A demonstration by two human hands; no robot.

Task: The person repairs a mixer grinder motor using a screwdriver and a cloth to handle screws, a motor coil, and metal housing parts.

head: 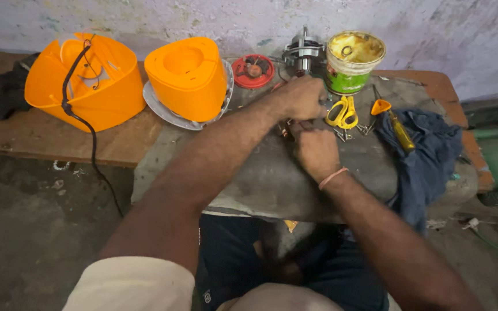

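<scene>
Resting on the grey, worn work surface, the right hand is curled shut around a small dark part that cannot be made out. Just beyond it, touching, the left hand is closed in a fist over the same spot. Yellow-handled scissors lie just beside them. Farther back stand a metal motor, a grease-filled green tin and two orange plastic housings.

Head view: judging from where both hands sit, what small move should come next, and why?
Probably steady the small part with the right hand while the left hand shifts to a firmer grip. Both hands are closed together over something small on the grey mat, mostly hidden and blurred, so what it is cannot be told. The yellow scissors lie right beside them, within easy reach.
</scene>
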